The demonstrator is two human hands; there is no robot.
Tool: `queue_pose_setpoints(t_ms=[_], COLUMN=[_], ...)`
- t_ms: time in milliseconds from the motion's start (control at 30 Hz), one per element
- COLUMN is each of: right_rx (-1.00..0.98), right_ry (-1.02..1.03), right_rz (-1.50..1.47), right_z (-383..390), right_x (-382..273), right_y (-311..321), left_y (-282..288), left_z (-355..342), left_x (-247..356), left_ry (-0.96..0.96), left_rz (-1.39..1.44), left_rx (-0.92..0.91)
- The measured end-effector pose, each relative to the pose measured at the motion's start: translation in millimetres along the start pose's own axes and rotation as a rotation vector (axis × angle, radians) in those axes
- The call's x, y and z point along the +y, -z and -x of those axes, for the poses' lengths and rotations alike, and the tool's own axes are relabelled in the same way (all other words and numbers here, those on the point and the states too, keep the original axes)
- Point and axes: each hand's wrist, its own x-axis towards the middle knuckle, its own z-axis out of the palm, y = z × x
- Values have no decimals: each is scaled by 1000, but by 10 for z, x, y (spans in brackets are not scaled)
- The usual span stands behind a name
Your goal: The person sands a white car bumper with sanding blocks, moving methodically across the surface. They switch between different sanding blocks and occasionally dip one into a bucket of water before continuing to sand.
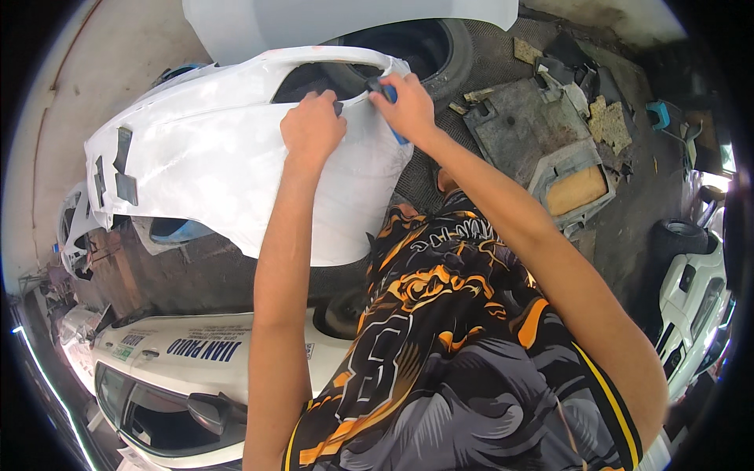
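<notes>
A large white car body panel [212, 161] lies in front of me, with an opening cut near its upper right end. At the lower edge of that opening, my left hand [314, 125] is closed, and a small dark piece [338, 108] shows at its fingers. What kind of thing it is I cannot make out. My right hand [407, 108] is closed at the panel's right rim, beside the opening. Between its fingers is a small black object [375, 83]; blue material [399, 135] shows below the palm, and whether the two are joined is hidden.
A tire [459, 59] lies behind the panel, under another white panel [345, 20]. Worn boards and scraps [522, 118] are heaped to the right. A white car [196, 361] stands at lower left, and a white bumper [691, 302] at far right.
</notes>
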Motion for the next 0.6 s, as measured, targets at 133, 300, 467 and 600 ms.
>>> queue_pose_setpoints(t_ms=[133, 300, 467, 600], right_rx=[18, -6, -112, 115], right_ry=[7, 48, 100, 28], right_rz=[41, -13, -23, -17], right_z=[-2, 20, 48, 42], right_x=[46, 22, -75, -120], right_y=[15, 53, 47, 48], left_y=[0, 19, 35, 28], left_z=[1, 4, -2, -13], left_x=[11, 40, 46, 40], left_ry=[30, 48, 60, 93], left_rz=[5, -5, -13, -31], left_rx=[-17, -26, -42, -85])
